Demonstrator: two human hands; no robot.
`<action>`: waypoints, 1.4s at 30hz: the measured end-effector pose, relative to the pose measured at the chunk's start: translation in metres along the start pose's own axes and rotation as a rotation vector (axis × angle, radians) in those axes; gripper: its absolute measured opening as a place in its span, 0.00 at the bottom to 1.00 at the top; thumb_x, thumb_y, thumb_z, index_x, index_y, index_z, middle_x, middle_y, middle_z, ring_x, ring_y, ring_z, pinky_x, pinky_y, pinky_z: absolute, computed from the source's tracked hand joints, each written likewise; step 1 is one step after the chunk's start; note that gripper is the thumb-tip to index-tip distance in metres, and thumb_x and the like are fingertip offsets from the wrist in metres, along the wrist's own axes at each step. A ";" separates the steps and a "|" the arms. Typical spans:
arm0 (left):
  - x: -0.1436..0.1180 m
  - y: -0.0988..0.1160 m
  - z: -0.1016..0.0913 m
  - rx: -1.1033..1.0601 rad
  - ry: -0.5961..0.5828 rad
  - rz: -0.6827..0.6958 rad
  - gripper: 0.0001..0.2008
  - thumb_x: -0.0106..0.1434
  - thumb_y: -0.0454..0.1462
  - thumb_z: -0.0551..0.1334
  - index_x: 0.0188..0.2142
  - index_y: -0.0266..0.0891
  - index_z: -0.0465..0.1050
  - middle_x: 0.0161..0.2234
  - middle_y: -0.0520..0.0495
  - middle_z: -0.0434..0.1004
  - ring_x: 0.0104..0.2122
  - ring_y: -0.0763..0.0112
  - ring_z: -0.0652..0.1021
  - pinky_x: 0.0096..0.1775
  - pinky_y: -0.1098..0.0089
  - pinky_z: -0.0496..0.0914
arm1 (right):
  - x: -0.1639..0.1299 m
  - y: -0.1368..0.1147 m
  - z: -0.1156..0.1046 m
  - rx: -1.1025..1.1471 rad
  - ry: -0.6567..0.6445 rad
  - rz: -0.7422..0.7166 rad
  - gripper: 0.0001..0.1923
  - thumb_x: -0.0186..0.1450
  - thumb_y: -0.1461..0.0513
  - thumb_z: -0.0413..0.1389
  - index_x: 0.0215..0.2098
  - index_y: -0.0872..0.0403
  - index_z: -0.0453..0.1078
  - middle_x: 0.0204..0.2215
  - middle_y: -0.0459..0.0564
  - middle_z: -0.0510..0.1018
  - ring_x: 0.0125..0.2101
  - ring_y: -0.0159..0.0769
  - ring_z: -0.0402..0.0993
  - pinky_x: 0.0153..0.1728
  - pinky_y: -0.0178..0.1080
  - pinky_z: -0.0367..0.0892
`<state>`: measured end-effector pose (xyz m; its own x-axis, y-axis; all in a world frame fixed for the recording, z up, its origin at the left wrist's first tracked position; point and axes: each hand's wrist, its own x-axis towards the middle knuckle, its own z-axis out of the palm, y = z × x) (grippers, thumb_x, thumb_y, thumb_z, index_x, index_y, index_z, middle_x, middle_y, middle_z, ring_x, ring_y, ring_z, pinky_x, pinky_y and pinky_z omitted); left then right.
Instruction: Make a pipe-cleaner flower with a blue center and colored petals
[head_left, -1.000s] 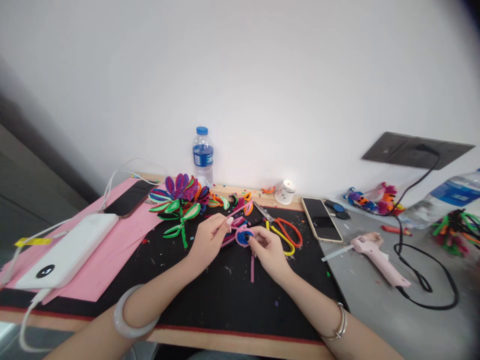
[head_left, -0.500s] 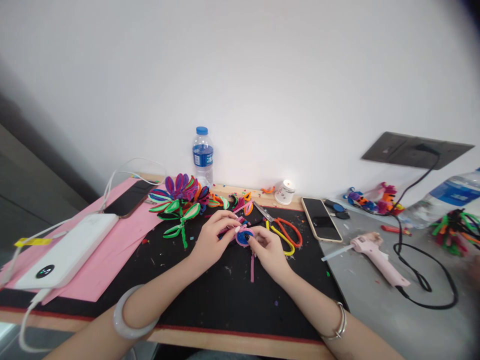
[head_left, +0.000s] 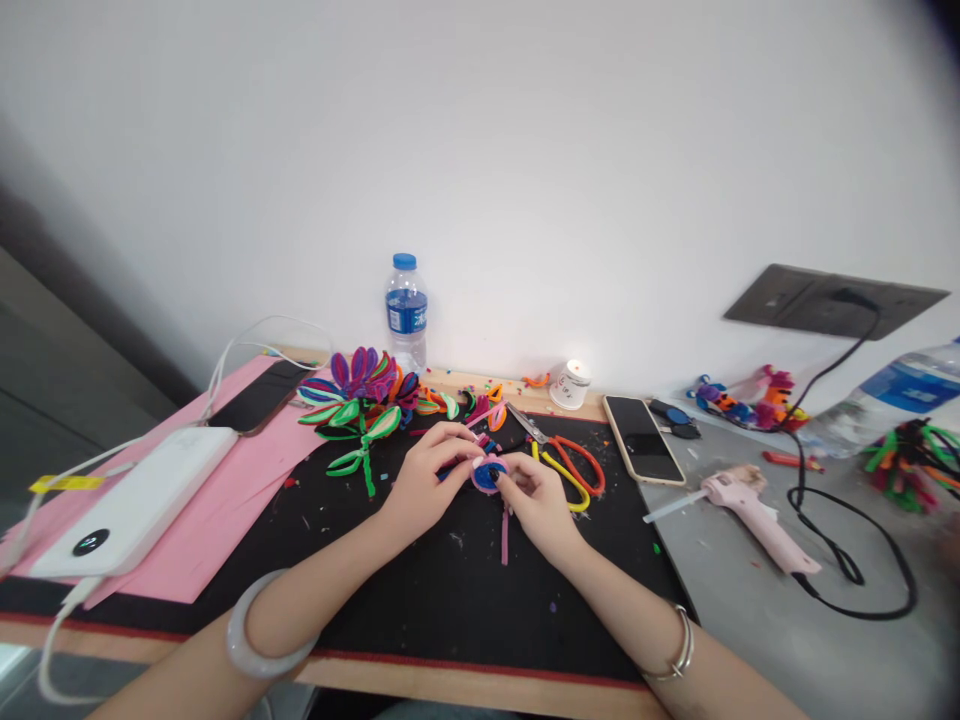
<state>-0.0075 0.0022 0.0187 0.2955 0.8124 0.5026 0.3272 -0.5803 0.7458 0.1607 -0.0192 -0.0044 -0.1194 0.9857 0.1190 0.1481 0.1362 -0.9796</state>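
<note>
Between my two hands is a small round coil of blue and pink pipe cleaner [head_left: 488, 475]. My left hand [head_left: 431, 475] pinches its left edge, thumb and fingertips together. My right hand [head_left: 538, 500] grips the right side, its thumb over the blue face. A pink pipe cleaner strip [head_left: 505, 538] shows below the coil, beside my right hand. Just beyond my right hand lie scissors [head_left: 576, 465] with orange and yellow handles. To the left of my left hand is a bunch of pipe cleaner flowers [head_left: 364, 395] with green leaves.
A black mat [head_left: 420, 610] covers the table. At the back stand a water bottle [head_left: 407, 310] and a paper cup [head_left: 570, 385]. A phone [head_left: 643, 440] and a pink glue gun [head_left: 761, 520] with its cord lie right. A white power bank [head_left: 135, 500] rests on pink paper [head_left: 202, 530] at left.
Both hands stay almost in place, with only a slight shift of the left fingertips at the coil's edge. Nothing else has visibly moved.
</note>
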 end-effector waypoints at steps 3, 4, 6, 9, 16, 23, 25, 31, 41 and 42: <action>0.000 0.001 0.000 0.002 -0.007 0.003 0.07 0.59 0.32 0.56 0.32 0.40 0.73 0.38 0.45 0.68 0.40 0.68 0.71 0.44 0.66 0.66 | 0.000 -0.001 0.000 -0.001 0.002 -0.008 0.10 0.59 0.57 0.54 0.33 0.56 0.69 0.21 0.44 0.68 0.18 0.25 0.59 0.18 0.30 0.57; 0.000 0.001 0.000 0.003 -0.009 0.005 0.07 0.59 0.32 0.56 0.32 0.40 0.73 0.38 0.45 0.68 0.40 0.68 0.71 0.44 0.66 0.66 | 0.000 0.000 0.000 -0.003 0.001 -0.007 0.10 0.59 0.57 0.54 0.33 0.56 0.69 0.21 0.44 0.68 0.18 0.25 0.59 0.18 0.30 0.57; 0.000 0.002 0.000 0.009 -0.010 0.010 0.07 0.59 0.32 0.56 0.33 0.40 0.73 0.38 0.45 0.68 0.40 0.68 0.71 0.44 0.66 0.66 | 0.000 0.000 0.000 -0.006 -0.001 -0.005 0.10 0.59 0.57 0.54 0.33 0.56 0.68 0.21 0.44 0.68 0.18 0.25 0.59 0.18 0.30 0.57; -0.001 0.001 0.000 0.024 -0.012 0.020 0.08 0.59 0.33 0.55 0.33 0.40 0.73 0.38 0.45 0.69 0.40 0.67 0.71 0.43 0.66 0.67 | 0.000 0.000 0.001 -0.006 -0.005 0.000 0.10 0.59 0.57 0.54 0.33 0.56 0.68 0.22 0.44 0.68 0.18 0.26 0.59 0.19 0.30 0.57; -0.001 0.002 0.000 0.045 -0.030 0.037 0.07 0.60 0.33 0.55 0.33 0.40 0.72 0.38 0.45 0.68 0.40 0.68 0.71 0.44 0.66 0.66 | 0.000 -0.003 0.000 0.011 -0.005 0.016 0.10 0.59 0.57 0.54 0.33 0.56 0.68 0.19 0.43 0.66 0.17 0.26 0.59 0.18 0.30 0.57; -0.001 0.004 0.001 0.009 -0.098 -0.009 0.06 0.60 0.34 0.54 0.35 0.39 0.70 0.36 0.46 0.69 0.34 0.71 0.72 0.38 0.70 0.67 | 0.000 -0.001 0.000 0.047 0.003 0.016 0.10 0.58 0.57 0.54 0.33 0.56 0.68 0.20 0.43 0.67 0.17 0.26 0.60 0.18 0.30 0.59; -0.001 0.003 0.003 0.001 -0.129 -0.036 0.06 0.59 0.34 0.55 0.36 0.39 0.69 0.34 0.47 0.70 0.31 0.72 0.71 0.36 0.70 0.68 | 0.000 -0.001 0.000 0.053 0.006 0.012 0.10 0.58 0.57 0.54 0.33 0.56 0.68 0.19 0.43 0.67 0.17 0.26 0.60 0.18 0.30 0.59; -0.002 0.000 0.005 -0.047 -0.185 -0.093 0.08 0.60 0.33 0.53 0.38 0.41 0.67 0.33 0.49 0.72 0.33 0.71 0.73 0.36 0.71 0.68 | 0.001 -0.001 0.001 0.064 0.006 0.004 0.09 0.58 0.58 0.54 0.33 0.56 0.68 0.19 0.43 0.68 0.16 0.26 0.61 0.18 0.30 0.60; -0.002 0.002 0.004 -0.076 -0.171 -0.083 0.08 0.59 0.31 0.54 0.37 0.40 0.67 0.34 0.49 0.73 0.33 0.72 0.74 0.38 0.73 0.68 | -0.001 -0.001 0.003 0.078 0.021 -0.068 0.13 0.59 0.62 0.53 0.42 0.51 0.58 0.22 0.40 0.66 0.18 0.26 0.64 0.20 0.31 0.62; -0.002 0.001 0.004 -0.081 -0.174 -0.083 0.08 0.59 0.31 0.54 0.37 0.40 0.67 0.34 0.49 0.73 0.34 0.72 0.74 0.38 0.73 0.68 | -0.002 -0.002 0.003 0.061 0.023 -0.078 0.13 0.59 0.62 0.53 0.42 0.50 0.57 0.22 0.40 0.66 0.18 0.26 0.64 0.20 0.31 0.62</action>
<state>-0.0038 -0.0004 0.0167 0.4236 0.8313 0.3598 0.2862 -0.4997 0.8176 0.1576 -0.0214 -0.0034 -0.1060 0.9745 0.1979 0.0794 0.2067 -0.9752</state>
